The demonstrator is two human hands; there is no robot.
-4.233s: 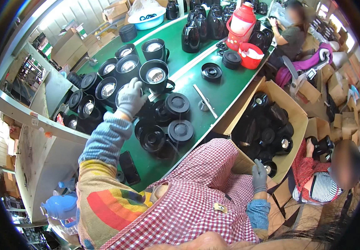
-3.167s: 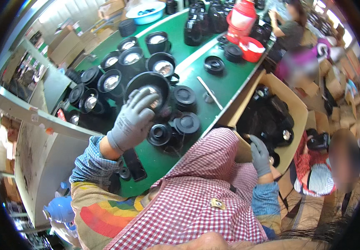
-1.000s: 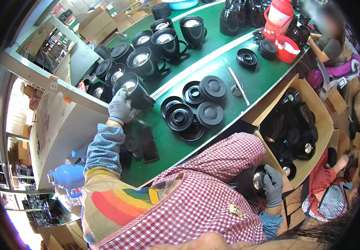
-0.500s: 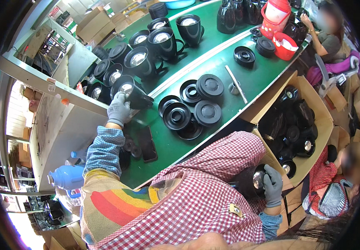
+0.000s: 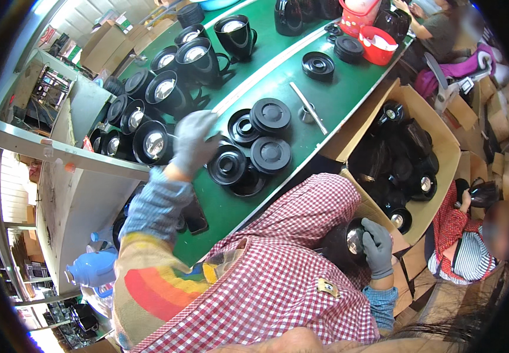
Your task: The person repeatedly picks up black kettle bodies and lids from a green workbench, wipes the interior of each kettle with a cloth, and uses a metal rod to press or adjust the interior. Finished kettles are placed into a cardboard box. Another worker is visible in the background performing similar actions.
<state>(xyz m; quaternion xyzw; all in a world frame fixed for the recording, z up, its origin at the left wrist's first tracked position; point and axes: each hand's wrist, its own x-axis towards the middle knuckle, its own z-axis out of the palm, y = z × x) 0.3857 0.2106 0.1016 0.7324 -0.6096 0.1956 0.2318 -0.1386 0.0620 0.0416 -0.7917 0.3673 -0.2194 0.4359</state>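
Tabletop [image 5: 281, 79], smooth and green with a pale strip along its length, carries a group of wide black mugs [image 5: 201, 63] with shiny silvery interiors on its far left part. Five round black lids [image 5: 267, 155] lie clustered, some overlapping, toward its middle.

The left hand [image 5: 194, 141], in a grey fabric glove, is above the tabletop between the lids and a tilted black mug [image 5: 153, 147] at the tabletop's left side. Its fingers are blurred, so I cannot tell whether they grip anything.

The right hand [image 5: 377, 247], gloved in matching grey, is off the tabletop's near edge, fingers closed on the rim of a glossy black mug [image 5: 337, 242] with a silvery interior. That mug rests tilted on the lap, against a red-and-white checked apron [image 5: 301, 203], its mouth turned toward the hand.

Near the tabletop's near edge lies a slim silver metal rod [image 5: 308, 109], with a lone black ring-shaped lid [image 5: 318, 66] farther along. Beyond that same edge stands an open brown cardboard box [image 5: 428, 115] full of glossy black pieces.
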